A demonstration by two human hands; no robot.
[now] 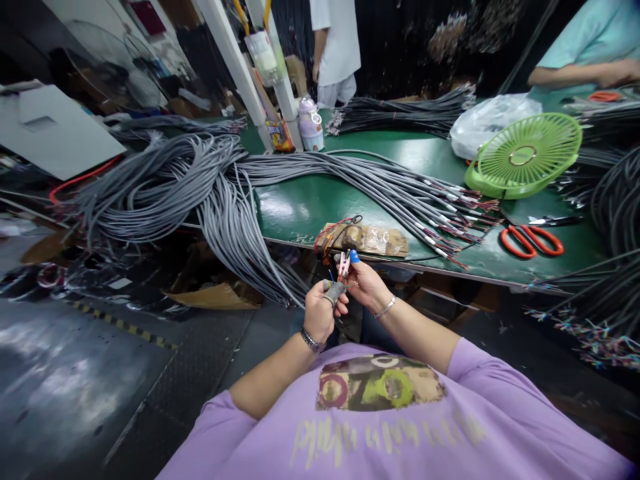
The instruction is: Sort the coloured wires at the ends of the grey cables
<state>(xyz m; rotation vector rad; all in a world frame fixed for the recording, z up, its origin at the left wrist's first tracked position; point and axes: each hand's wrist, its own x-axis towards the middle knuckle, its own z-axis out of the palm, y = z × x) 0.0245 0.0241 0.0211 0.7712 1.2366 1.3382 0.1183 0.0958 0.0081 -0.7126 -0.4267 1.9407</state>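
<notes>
My left hand (pixel 320 309) is closed around the end of a grey cable (pixel 334 289), with a grey cot on the thumb. My right hand (pixel 364 280) pinches the thin coloured wires (pixel 343 265) that stick out of that cable end; a blue cot covers one fingertip. Both hands are held close together just below the front edge of the green table (pixel 300 207). A large bundle of grey cables (pixel 210 180) drapes from the table down toward my hands.
Red-handled scissors (pixel 531 240) and a green fan (pixel 525 157) lie at the right of the table. A taped block with red wire (pixel 367 239) sits at the table's edge. More cable bundles (pixel 400 113) lie at the back. Two other people stand beyond the table.
</notes>
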